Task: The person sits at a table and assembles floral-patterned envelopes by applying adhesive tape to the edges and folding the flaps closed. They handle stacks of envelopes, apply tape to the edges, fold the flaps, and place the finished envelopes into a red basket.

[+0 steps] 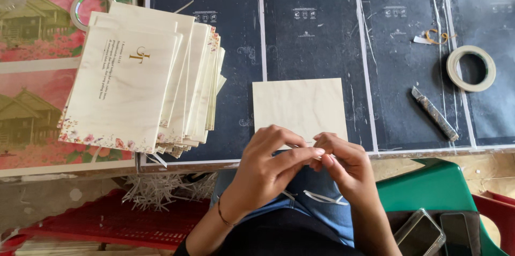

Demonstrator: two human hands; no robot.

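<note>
Cream card lies flat on the dark work surface at its near edge, just beyond my hands. My left hand and right hand meet fingertip to fingertip over the card's near edge, both pinched shut on a thin white strip. To the left lies a fanned stack of cream envelopes; a tape roll and a utility knife lie to the right.

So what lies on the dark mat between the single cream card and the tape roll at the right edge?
In the head view, between the blank cream card and the round beige tape roll lies a slim utility knife, angled on the dark mat.
</note>
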